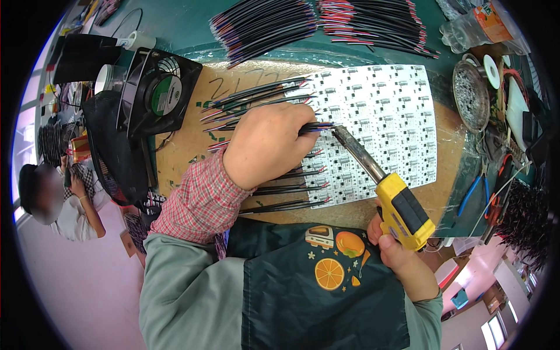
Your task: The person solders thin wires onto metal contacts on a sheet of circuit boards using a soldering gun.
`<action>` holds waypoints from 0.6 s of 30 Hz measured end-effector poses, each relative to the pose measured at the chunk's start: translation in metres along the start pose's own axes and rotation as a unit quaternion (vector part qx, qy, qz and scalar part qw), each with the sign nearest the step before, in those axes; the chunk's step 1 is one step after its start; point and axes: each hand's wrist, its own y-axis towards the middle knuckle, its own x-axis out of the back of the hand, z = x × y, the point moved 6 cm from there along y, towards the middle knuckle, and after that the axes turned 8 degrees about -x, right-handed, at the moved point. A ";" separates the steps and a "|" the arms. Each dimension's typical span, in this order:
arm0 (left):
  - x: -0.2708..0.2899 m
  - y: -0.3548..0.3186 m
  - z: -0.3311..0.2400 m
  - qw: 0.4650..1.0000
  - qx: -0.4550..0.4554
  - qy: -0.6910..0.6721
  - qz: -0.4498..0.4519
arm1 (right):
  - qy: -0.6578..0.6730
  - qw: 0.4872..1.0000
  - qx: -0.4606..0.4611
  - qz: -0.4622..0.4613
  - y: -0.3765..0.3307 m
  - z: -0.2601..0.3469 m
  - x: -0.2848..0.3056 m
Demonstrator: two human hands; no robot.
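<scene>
My left hand is closed in a pinch on a thin black cable, whose bared coloured ends reach the left part of a white circuit board panel. In my right hand is a yellow and black soldering gun. Its dark metal tip meets the panel close to the cable's end, though whether tip and wire touch is too small to tell. More black cables lie along the panel's left edge, above and below my left hand, which hides some of them.
A fan stands at the left of the wooden board. Bundles of cables lie at the back. On the right are a round metal dish, blue-handled pliers and a plastic bottle. Another person sits far left.
</scene>
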 end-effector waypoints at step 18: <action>0.004 0.005 0.008 0.995 0.029 -0.092 0.021 | 0.081 0.996 -0.045 -0.019 -0.003 -0.012 -0.002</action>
